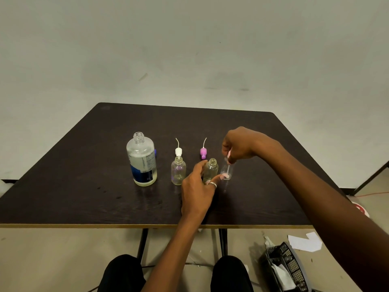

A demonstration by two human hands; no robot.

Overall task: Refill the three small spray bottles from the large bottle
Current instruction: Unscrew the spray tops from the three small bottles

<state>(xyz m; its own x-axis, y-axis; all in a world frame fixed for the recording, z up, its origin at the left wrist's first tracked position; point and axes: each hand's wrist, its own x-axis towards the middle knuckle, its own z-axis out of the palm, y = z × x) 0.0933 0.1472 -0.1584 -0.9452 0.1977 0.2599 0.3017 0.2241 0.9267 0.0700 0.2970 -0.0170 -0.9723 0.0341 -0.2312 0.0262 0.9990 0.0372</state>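
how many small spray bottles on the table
3 small spray bottles: one right of the large bottle, one behind the left hand, one farthest right under the right hand pinching its sprayer. None seem hidden.
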